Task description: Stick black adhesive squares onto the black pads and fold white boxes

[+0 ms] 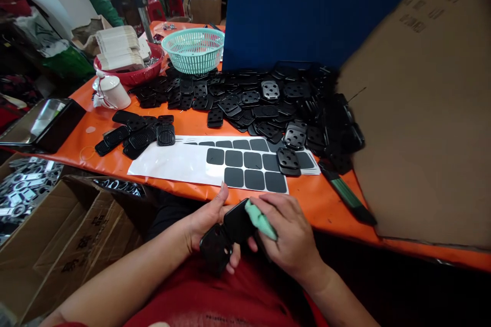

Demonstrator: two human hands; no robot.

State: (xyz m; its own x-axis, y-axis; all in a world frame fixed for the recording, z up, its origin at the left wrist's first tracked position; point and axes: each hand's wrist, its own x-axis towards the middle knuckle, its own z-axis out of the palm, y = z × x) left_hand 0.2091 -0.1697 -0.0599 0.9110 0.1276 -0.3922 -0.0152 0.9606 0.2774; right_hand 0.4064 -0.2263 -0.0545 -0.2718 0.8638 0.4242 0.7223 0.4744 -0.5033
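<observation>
My left hand (209,219) holds a black two-part piece (217,248) above my lap; one half has round holes and the other is a smooth square panel (238,222). In my right hand (289,230) is a bunched light green cloth (261,219), pressed against the edge of the smooth panel. Just beyond my hands lies a white sheet of dark rounded-square stickers (244,159), with gaps where backing shows. Two black plates with holes (288,161) rest on its right part.
Black plates (245,97) are heaped across the orange table (192,190). A green-handled cutter (349,195) lies at right beside a large cardboard box (425,112). Toward the back left stand a mint basket (194,51), a red basket (148,74) and a white mug (114,92).
</observation>
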